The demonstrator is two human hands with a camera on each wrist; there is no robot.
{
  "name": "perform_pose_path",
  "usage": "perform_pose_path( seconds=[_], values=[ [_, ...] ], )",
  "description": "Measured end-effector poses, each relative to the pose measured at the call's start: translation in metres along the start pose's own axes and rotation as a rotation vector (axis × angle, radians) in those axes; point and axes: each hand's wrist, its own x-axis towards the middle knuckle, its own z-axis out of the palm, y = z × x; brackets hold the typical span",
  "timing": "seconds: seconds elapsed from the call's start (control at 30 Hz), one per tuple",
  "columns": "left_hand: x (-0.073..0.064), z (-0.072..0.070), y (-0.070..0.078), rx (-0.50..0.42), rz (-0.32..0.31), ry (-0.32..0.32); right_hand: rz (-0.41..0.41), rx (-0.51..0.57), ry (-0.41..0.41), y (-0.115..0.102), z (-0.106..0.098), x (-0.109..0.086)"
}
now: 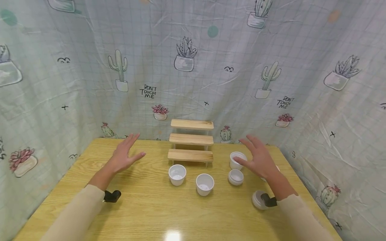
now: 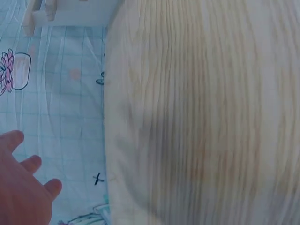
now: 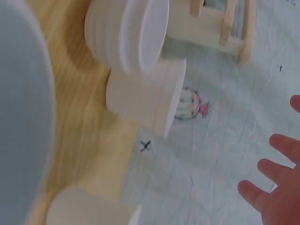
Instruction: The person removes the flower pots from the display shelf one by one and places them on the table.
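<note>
My left hand point(image 1: 123, 155) hovers over the left part of the table with its fingers spread and nothing in them. On the right, my right hand point(image 1: 260, 159) is also spread and holds nothing, above a group of white containers. Nearest to it is a white cup point(image 1: 236, 164), partly covered by the thumb in the head view. In front of that cup sits a low white jar point(image 1: 236, 177). Two more white cups, one point(image 1: 177, 179) left and one point(image 1: 205, 189) right, stand upright in the middle. Another white jar point(image 1: 258, 201) lies near the right wrist.
A three-tier wooden shelf point(image 1: 190, 155) with clear supports stands at the back middle of the wooden table point(image 1: 144, 207). Behind it hangs a cloth point(image 1: 208, 80) printed with cacti. One more white container, mostly hidden, is behind the right wrist.
</note>
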Motion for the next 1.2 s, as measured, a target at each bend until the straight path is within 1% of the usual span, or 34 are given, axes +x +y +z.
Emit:
perform_pose_path(
  seconds=[0.1, 0.17, 0.4, 0.57, 0.67, 0.73, 0.8, 0.93, 1.03, 1.2],
  values=[
    [0.000, 0.008, 0.004, -0.095, -0.001, 0.018, -0.037, 0.043, 0.023, -0.011, 0.007, -0.006],
    [0.000, 0.012, 0.008, -0.147, -0.018, 0.011, -0.057, 0.075, 0.037, -0.018, 0.013, -0.009],
    [0.000, 0.020, 0.024, -0.329, -0.099, -0.076, -0.085, 0.150, 0.039, -0.038, 0.029, -0.020],
    [0.000, 0.029, 0.029, -0.464, -0.148, -0.106, -0.100, 0.216, 0.031, -0.049, 0.039, -0.029],
    [-0.002, 0.035, 0.031, -0.552, -0.181, -0.133, -0.106, 0.260, 0.041, -0.055, 0.045, -0.033],
    [-0.002, 0.040, 0.033, -0.611, -0.211, -0.140, -0.110, 0.285, 0.058, -0.059, 0.048, -0.034],
    [-0.002, 0.044, 0.035, -0.658, -0.230, -0.142, -0.116, 0.309, 0.076, -0.063, 0.051, -0.035],
    [0.001, 0.052, 0.041, -0.785, -0.257, -0.126, -0.127, 0.355, 0.111, -0.068, 0.058, -0.036],
    [0.005, 0.057, 0.046, -0.877, -0.262, -0.110, -0.128, 0.391, 0.127, -0.073, 0.063, -0.038],
    [0.011, 0.066, 0.053, -0.954, -0.236, -0.098, -0.119, 0.457, 0.163, -0.082, 0.071, -0.040]
  ],
)
